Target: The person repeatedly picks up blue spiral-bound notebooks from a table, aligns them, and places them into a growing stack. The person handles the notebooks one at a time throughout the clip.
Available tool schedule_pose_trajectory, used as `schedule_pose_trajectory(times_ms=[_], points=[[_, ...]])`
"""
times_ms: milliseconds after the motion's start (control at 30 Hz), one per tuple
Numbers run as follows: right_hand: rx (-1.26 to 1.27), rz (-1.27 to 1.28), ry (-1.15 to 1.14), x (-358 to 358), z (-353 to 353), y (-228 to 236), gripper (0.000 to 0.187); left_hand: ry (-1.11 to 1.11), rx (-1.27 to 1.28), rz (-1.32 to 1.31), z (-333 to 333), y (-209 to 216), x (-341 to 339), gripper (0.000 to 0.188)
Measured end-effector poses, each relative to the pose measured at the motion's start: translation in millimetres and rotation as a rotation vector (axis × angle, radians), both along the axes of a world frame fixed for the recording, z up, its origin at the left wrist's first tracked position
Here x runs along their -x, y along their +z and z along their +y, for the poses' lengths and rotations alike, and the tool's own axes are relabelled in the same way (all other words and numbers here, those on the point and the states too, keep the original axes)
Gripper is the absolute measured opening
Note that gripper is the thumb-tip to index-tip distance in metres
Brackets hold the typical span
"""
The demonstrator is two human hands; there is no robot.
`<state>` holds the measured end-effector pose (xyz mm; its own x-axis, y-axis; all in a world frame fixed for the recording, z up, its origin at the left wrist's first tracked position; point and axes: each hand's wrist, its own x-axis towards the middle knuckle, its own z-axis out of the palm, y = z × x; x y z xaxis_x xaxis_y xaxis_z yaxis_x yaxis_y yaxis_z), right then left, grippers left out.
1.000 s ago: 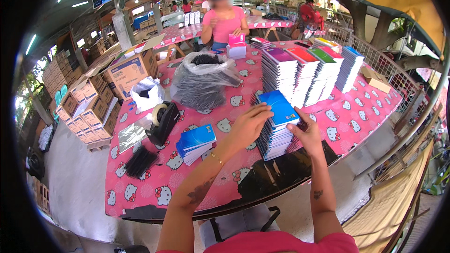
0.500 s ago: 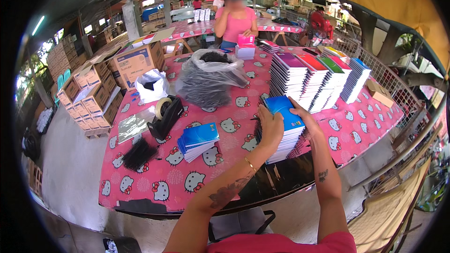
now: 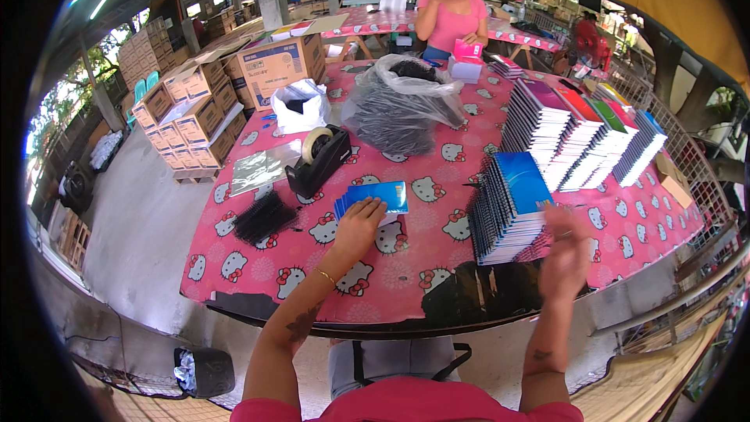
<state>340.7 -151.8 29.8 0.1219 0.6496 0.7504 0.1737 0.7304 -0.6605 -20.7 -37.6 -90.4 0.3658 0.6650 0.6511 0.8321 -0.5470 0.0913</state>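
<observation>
A small fanned pile of blue-covered booklets (image 3: 391,194) lies near the middle of the table. On its near edge rests my left hand (image 3: 361,227), fingers laid over the top cover and thumb hidden. To the right stands a tall stack of blue spiral notebooks (image 3: 512,215), black coils facing left. My right hand (image 3: 566,254) is raised beside the stack's near right corner, smeared by motion, so its fingers do not show clearly.
Black plastic coils (image 3: 266,217) lie left, near a tape dispenser (image 3: 319,160) and clear plastic sheets (image 3: 264,168). Behind are a large bag of coils (image 3: 398,113), a white bag (image 3: 301,108) and cartons (image 3: 281,66). Notebook stacks (image 3: 539,129) stand right; a person (image 3: 453,19) is opposite.
My left hand has left the tall notebook stack and come to the blue booklet pile. My right hand has drawn back toward me from the stack. The view has shifted left.
</observation>
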Motion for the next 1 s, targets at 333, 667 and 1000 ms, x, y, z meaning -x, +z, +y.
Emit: schedule_pose_trajectory(times_ms=[333, 667, 1000], points=[[0.642, -0.083, 0.32, 112, 20, -125, 0.047, -0.174, -0.005, -0.034, -98, 19, -51, 0.034], [0.784, 0.144, 0.571, 105, 20, -145, 0.031, 0.581, 0.028, 0.062, -56, -28, 188, 0.026], [0.859, 0.076, 0.509, 105, 15, -152, 0.027, 0.394, 0.219, -0.592, -89, 7, 98, 0.026]])
